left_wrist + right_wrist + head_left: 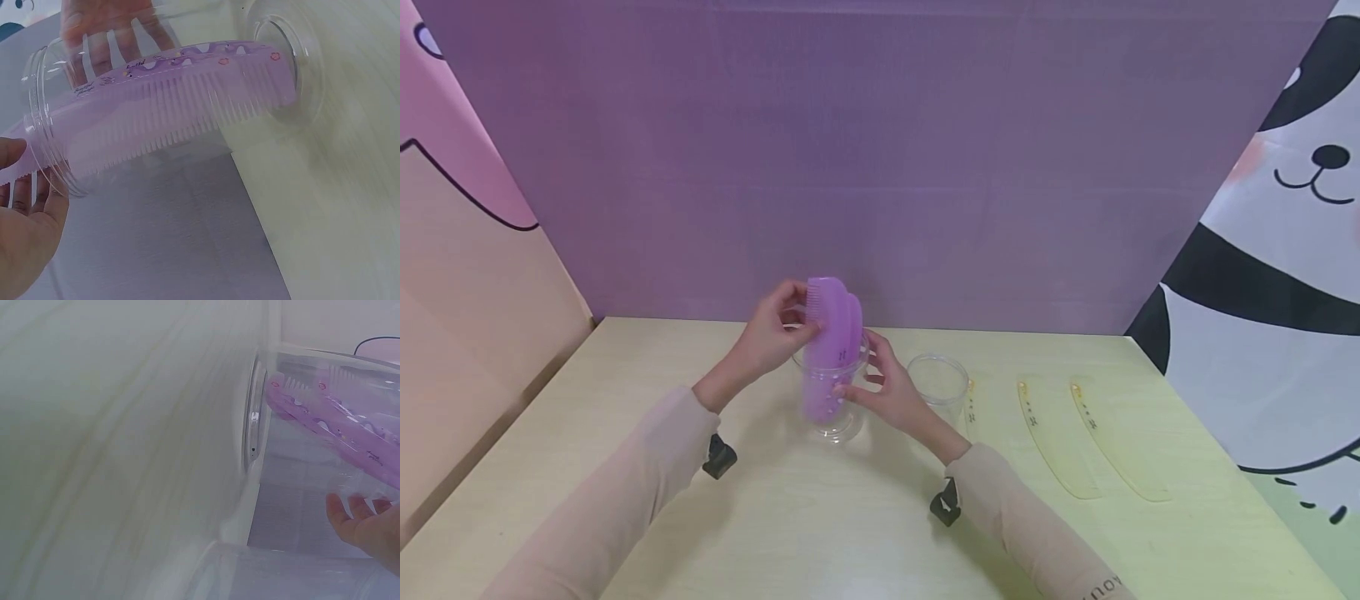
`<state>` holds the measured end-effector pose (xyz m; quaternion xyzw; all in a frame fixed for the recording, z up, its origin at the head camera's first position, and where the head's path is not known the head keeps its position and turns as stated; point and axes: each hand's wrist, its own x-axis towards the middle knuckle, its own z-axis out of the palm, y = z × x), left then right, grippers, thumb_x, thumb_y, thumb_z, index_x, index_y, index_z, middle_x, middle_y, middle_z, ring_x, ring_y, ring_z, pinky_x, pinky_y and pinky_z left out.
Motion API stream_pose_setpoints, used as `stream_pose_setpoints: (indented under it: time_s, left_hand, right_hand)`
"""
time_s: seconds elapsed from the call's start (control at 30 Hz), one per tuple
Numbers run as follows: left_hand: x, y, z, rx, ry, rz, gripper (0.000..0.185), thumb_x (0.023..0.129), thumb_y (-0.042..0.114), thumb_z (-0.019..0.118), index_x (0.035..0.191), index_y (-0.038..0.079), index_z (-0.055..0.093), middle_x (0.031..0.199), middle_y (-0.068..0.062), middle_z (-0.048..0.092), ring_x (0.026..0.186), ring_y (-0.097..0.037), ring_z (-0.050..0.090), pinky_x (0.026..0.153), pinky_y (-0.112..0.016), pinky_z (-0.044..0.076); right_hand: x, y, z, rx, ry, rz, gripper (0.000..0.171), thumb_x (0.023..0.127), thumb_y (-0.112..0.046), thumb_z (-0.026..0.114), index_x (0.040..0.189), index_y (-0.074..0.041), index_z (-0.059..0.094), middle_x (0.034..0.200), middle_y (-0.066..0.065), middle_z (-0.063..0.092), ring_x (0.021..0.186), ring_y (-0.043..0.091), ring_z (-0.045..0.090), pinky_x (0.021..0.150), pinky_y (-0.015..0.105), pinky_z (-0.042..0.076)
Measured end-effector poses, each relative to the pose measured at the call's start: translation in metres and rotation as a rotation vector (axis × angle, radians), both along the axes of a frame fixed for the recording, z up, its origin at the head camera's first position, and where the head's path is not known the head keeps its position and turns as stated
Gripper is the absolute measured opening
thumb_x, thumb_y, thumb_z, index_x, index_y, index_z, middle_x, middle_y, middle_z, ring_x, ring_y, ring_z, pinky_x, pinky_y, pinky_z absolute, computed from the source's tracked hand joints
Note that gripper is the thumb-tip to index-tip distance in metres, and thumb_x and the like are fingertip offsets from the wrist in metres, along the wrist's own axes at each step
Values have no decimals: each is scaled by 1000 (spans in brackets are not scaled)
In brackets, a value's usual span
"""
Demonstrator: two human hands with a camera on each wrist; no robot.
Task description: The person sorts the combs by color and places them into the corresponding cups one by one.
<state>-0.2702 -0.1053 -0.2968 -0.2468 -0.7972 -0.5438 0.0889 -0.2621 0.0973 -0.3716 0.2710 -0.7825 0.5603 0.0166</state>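
My left hand pinches a purple comb between thumb and fingers near its upper end. The comb's lower part stands inside a clear plastic cup, teeth toward the left. Close against it on the right, a second purple comb leans in the same cup. My right hand grips the cup's right side, thumb in front and fingers behind. Through the cup wall in the left wrist view, printed marks show on the comb, whose end reaches the cup's base. Both combs slant inside the cup in the right wrist view.
Another clear cup stands just right of my right hand. Beyond it lie three translucent yellow combs, spaced apart on the pale table. A purple backdrop rises behind the table's far edge.
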Motion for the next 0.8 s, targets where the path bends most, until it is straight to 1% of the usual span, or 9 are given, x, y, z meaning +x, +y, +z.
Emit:
stream_pose_setpoints:
  time_s: [0.13,0.27,0.37,0.57,0.8]
  left_hand:
    - [-2,1,-1,4,11,-11,37,81,-3,62,114,-2,46,109,-20,55,92,-33,59,82,-40,54]
    - [-4,1,-1,-8,16,-15,37,79,-5,63,112,-3,47,107,-20,56,92,-33,60,81,-39,55]
    - [-6,0,-1,-35,27,-12,36,78,-5,64,111,-3,49,105,-20,57,92,-33,61,81,-40,55]
    - [-8,-1,-1,-82,37,-28,39,76,-5,67,111,-3,50,105,-20,57,93,-31,61,81,-40,55]
    - [-10,-2,1,-99,44,-52,41,75,-7,67,111,-4,49,105,-20,57,92,-32,61,78,-39,56]
  right_hand:
    - [2,0,3,-1,-23,3,81,80,-10,70,143,-18,19,146,6,30,129,33,37,100,53,39]
    - [11,-1,14,-3,-41,11,81,80,-7,68,143,-11,19,146,12,29,130,36,35,100,56,37]
    - [17,-2,22,4,-39,12,80,80,-6,68,143,-8,19,145,14,29,129,37,36,100,55,37]
    - [20,-3,25,17,-19,6,80,80,-6,68,143,-7,19,145,15,30,128,37,37,99,52,40]
    - [20,-3,24,-1,-36,11,79,81,-5,67,143,-8,19,145,14,29,129,38,37,100,56,37]
